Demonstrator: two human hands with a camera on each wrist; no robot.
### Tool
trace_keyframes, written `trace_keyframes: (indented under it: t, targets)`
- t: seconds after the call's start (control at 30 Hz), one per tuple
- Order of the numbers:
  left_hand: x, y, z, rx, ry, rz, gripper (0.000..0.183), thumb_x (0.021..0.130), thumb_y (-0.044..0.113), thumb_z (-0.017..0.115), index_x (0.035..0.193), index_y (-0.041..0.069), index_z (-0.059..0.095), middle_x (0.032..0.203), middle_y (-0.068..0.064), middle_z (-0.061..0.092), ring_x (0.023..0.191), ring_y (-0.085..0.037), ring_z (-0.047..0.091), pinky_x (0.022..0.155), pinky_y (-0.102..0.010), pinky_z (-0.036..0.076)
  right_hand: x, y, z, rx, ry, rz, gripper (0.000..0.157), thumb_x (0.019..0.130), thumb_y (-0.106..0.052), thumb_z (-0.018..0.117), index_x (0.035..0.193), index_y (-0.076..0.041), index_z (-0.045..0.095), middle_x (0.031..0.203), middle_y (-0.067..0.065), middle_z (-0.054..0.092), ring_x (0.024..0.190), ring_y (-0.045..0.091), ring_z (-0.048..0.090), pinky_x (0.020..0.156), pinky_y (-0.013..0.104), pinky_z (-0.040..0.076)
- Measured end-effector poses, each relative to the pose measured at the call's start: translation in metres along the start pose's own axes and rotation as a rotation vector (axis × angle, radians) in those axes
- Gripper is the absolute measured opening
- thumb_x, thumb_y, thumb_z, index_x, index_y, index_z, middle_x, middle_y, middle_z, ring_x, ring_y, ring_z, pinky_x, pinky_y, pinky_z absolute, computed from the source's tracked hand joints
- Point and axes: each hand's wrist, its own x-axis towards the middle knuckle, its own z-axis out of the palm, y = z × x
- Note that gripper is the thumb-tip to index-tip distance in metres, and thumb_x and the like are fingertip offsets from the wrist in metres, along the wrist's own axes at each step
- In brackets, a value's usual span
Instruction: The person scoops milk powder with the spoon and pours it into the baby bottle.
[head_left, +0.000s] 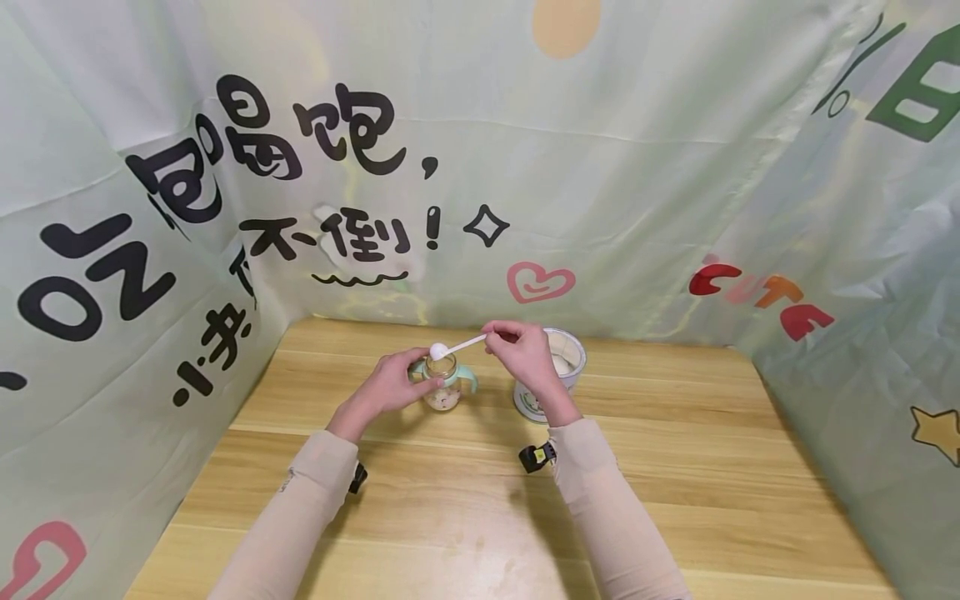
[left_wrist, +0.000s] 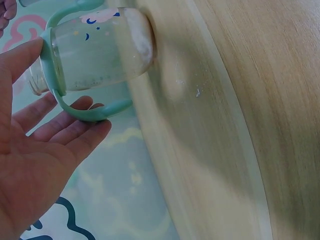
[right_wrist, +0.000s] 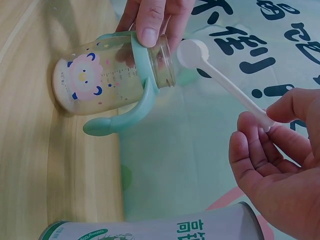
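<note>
A clear baby bottle (head_left: 442, 399) with a mint-green two-handled collar (right_wrist: 145, 62) stands uncapped on the table. My left hand (head_left: 386, 383) grips it at the collar, thumb on one side and fingers on the other. White powder (left_wrist: 140, 37) lies in its bottom. Between thumb and fingertips, my right hand (head_left: 525, 354) pinches the thin handle of a white scoop (head_left: 463, 343). The scoop's bowl, heaped with white powder (right_wrist: 200, 50), hangs just above the bottle's open mouth. Partly behind the right wrist is an open can (head_left: 534, 404) with pale powder inside.
The wooden table (head_left: 450, 517) meets a printed cloth backdrop (head_left: 637, 208) behind and at both sides. A few white powder crumbs (left_wrist: 198, 92) lie on the wood close to the bottle. Black wrist cameras (head_left: 534, 457) sit under both cuffs.
</note>
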Motion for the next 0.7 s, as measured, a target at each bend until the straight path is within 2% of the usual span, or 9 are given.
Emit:
trace_keyframes:
  t: [0.27, 0.57, 0.7]
  targets:
    - [0.0002, -0.0004, 0.0004, 0.004, -0.002, 0.007, 0.068, 0.095, 0.038, 0.078, 0.149, 0.003, 0.056, 0.143, -0.023, 0.065, 0.133, -0.041, 0.061, 0.114, -0.057, 0.050, 0.0012, 0.0018, -0.0002, 0.005, 0.004, 0.012, 0.022, 0.099, -0.015, 0.067, 0.109, -0.002, 0.081, 0.095, 0.019, 0.079, 0.076, 0.009, 0.071, 0.071, 0.020, 0.057]
    - [0.0006, -0.0004, 0.0005, 0.017, -0.011, 0.000, 0.069, 0.096, 0.038, 0.077, 0.150, 0.002, 0.055, 0.145, -0.024, 0.063, 0.135, -0.042, 0.060, 0.116, -0.057, 0.049, 0.0007, 0.0030, -0.0013, 0.017, 0.038, 0.002, 0.022, 0.098, -0.015, 0.066, 0.108, -0.003, 0.082, 0.090, 0.014, 0.079, 0.076, 0.015, 0.074, 0.072, 0.021, 0.059]
    - [0.0009, -0.0010, 0.0007, 0.025, -0.005, 0.001, 0.069, 0.095, 0.038, 0.078, 0.150, 0.003, 0.055, 0.145, -0.023, 0.063, 0.135, -0.042, 0.059, 0.116, -0.057, 0.048, 0.0009, 0.0033, -0.0026, 0.010, 0.050, 0.003, 0.022, 0.099, -0.016, 0.066, 0.108, -0.004, 0.081, 0.089, 0.017, 0.079, 0.075, 0.016, 0.073, 0.070, 0.021, 0.057]
